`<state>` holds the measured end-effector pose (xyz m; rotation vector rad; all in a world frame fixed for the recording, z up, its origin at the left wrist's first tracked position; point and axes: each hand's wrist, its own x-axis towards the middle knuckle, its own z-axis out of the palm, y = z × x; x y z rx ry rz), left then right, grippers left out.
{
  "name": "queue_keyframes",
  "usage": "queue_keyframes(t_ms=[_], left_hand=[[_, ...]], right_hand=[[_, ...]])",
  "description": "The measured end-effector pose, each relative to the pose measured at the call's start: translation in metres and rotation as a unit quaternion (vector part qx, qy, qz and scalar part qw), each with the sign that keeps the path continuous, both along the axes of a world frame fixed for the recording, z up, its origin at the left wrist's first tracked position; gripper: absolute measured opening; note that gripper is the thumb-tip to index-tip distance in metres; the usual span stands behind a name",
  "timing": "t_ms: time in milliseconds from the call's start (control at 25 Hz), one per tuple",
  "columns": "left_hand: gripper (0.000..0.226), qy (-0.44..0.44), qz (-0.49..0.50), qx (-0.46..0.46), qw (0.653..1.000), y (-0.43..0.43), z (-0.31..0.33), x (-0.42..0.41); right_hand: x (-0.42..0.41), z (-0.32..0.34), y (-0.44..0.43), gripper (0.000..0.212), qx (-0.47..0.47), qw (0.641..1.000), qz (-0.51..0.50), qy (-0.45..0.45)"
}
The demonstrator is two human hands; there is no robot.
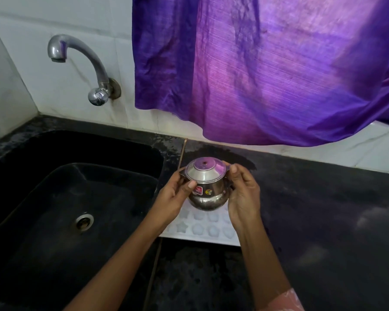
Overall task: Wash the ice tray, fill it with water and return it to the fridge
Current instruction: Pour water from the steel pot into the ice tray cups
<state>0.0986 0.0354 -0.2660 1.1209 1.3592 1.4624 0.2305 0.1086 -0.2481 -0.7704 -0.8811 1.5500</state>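
Overhead, a large purple curtain (pixel 267 70) hangs down the white tiled wall, its hem ending just above the back edge of a black stone counter (pixel 323 198). The counter fills the lower part of the view. A deep black sink (pixel 54 198) is set into its left side, with a round metal drain (pixel 84 221) in the sink floor. A curved chrome tap (pixel 76 57) comes out of the wall above the sink's back edge, its spout pointing left.

A white ice tray (pixel 211 225) lies flat on the counter just beside the sink's right rim, about midway between the back wall and the near edge. Its moulds are shaped like stars and flowers. The person's forearms cover part of the tray.

Over the far end of the tray, both hands hold a small round-bellied steel pot (pixel 208 194), upright, with a domed lid (pixel 206 170) on top. Whether the pot touches the tray cannot be told. The left hand (pixel 175 198) grips the pot's left side, thumb pressed at the lid's lower edge. The right hand (pixel 243 198) curls round the right side, thumb tip on the lid's rim. A pink sleeve (pixel 285 299) shows on the right arm at the bottom edge.
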Motion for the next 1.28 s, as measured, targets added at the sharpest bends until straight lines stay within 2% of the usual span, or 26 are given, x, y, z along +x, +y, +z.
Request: queue_keyframes(t_ms=[120, 160, 280, 400, 640, 1080, 1280], left_hand=[[0.056, -0.001, -0.014, -0.008, 1.000, 0.021, 0.000, -0.004], [0.054, -0.002, -0.019, -0.012, 1.000, 0.029, 0.000, -0.006], [0.050, 0.000, -0.034, -0.020, 0.999, 0.052, -0.006, -0.013], [0.054, -0.012, -0.052, -0.035, 0.998, 0.071, -0.013, -0.017], [0.043, -0.026, -0.056, -0.051, 0.997, 0.095, -0.028, -0.024], [0.046, -0.026, -0.073, -0.076, 0.994, 0.100, -0.041, -0.033], [0.063, -0.026, -0.073, -0.107, 0.991, 0.098, -0.036, -0.031]], right_hand=[[-0.002, -0.002, 0.020, 0.017, -0.004, 0.995, -0.028, -0.097], [-0.002, -0.005, 0.026, 0.015, -0.011, 0.993, -0.037, -0.115], [-0.004, -0.016, 0.047, 0.027, -0.040, 0.991, -0.048, -0.119], [-0.007, -0.025, 0.065, 0.026, -0.047, 0.989, -0.043, -0.135], [-0.015, -0.044, 0.086, 0.030, -0.074, 0.987, -0.044, -0.135], [-0.018, -0.058, 0.089, 0.031, -0.091, 0.984, -0.036, -0.148], [-0.015, -0.052, 0.086, 0.035, -0.095, 0.983, 0.000, -0.159]])
